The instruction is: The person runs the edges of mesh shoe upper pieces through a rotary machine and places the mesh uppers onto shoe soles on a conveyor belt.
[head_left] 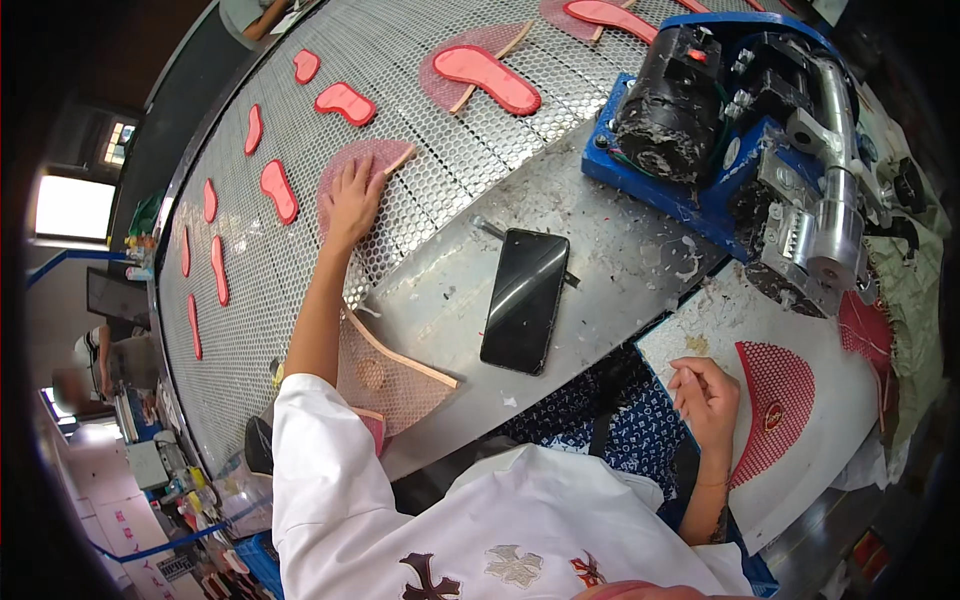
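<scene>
My left hand (352, 205) lies with spread fingers on a pinkish-red mesh piece (343, 165) with a tan strip along one edge, on the metal mesh belt. My right hand (708, 400) is off to the right with its fingers curled in, and nothing shows in them. Close beside it, a curved red perforated piece (778, 410) with a small emblem lies on a white board (690, 335). Nearer me than my left hand, a beige mesh piece (395, 375) with a tan edging strip lies at the belt's near end, partly on the metal plate.
Several red sole-shaped pieces (347, 103) are spread over the mesh belt (400, 190). A black phone (525, 300) rests on the metal plate (430, 290). The blue machine with a black motor (665, 110) stands at upper right. Another person's arm (265, 20) shows at the top.
</scene>
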`<state>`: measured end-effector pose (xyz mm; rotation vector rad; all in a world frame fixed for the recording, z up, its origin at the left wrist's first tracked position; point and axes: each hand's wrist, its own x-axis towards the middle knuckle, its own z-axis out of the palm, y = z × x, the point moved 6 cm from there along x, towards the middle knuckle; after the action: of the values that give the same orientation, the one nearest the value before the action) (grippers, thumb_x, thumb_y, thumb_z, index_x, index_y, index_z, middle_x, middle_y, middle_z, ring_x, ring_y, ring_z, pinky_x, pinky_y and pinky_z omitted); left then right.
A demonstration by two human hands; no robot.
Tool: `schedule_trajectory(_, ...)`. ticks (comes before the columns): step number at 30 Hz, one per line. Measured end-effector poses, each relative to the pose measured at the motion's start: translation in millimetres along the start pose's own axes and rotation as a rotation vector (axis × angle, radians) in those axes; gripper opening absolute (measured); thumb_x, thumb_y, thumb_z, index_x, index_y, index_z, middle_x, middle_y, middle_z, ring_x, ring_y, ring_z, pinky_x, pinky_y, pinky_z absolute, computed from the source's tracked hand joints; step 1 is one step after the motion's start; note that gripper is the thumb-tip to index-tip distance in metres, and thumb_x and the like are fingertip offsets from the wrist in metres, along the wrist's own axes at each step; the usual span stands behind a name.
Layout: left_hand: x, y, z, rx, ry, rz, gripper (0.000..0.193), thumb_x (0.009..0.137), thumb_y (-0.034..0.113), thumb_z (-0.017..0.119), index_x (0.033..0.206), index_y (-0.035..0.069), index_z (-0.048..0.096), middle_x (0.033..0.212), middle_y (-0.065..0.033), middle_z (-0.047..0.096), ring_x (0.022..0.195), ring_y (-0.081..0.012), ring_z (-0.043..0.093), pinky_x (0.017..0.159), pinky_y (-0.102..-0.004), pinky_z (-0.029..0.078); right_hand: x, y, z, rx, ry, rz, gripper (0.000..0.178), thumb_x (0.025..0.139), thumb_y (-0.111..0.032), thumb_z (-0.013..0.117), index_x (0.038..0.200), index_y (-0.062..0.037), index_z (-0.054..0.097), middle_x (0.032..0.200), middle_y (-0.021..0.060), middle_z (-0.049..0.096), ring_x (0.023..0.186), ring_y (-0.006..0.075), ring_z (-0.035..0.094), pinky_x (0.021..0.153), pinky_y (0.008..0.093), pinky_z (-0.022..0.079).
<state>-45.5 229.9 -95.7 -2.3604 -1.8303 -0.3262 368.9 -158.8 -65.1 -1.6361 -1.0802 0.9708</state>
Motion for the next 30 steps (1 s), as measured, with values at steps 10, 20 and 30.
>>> schedule_trajectory(10, 78.4, 23.8, -20.6, -0.175, 0.302, 0.128, 0.052, 0.089, 0.035, 0.056, 0.125, -0.002, 0.052, 0.124, -0.0235, 0.054, 0.118, -0.0382, 0.05, 0.1, -0.0443, 0.039, 1.8, -1.1, -3.3, 0.023, 0.019, 0.088, 0.015, 0.091, -0.002, 0.053, 0.098, 0.0007, 0.066, 0.072, 0.0047, 0.064, 0.053, 0.0051, 0.054, 0.045, 0.0186, 0.04)
schedule_trajectory(20, 160.8, -11.3, 39.9, 0.163, 0.06, -0.457, 0.102, 0.079, 0.076, 0.046, 0.137, -0.007, 0.032, 0.144, -0.0338, 0.029, 0.135, -0.0473, 0.03, 0.108, -0.0522, 0.028, 2.6, -3.5, -6.5, -0.035, 0.114, 0.021, 0.013, 0.087, 0.0, 0.055, 0.095, 0.0004, 0.066, 0.071, 0.0075, 0.064, 0.056, 0.0109, 0.061, 0.05, 0.0226, 0.045)
schedule_trajectory(30, 151.3, -32.0, 8.6, 0.009, 0.03, -0.604, 0.088, 0.07, 0.042, 0.064, 0.129, -0.017, 0.036, 0.109, -0.0311, 0.063, 0.106, -0.0423, 0.061, 0.093, -0.045, 0.046, -0.4, -4.9, -11.0, -0.025, 0.151, 0.014, 0.012, 0.089, -0.001, 0.056, 0.097, -0.0009, 0.066, 0.074, 0.0073, 0.065, 0.057, 0.0117, 0.061, 0.052, 0.023, 0.046)
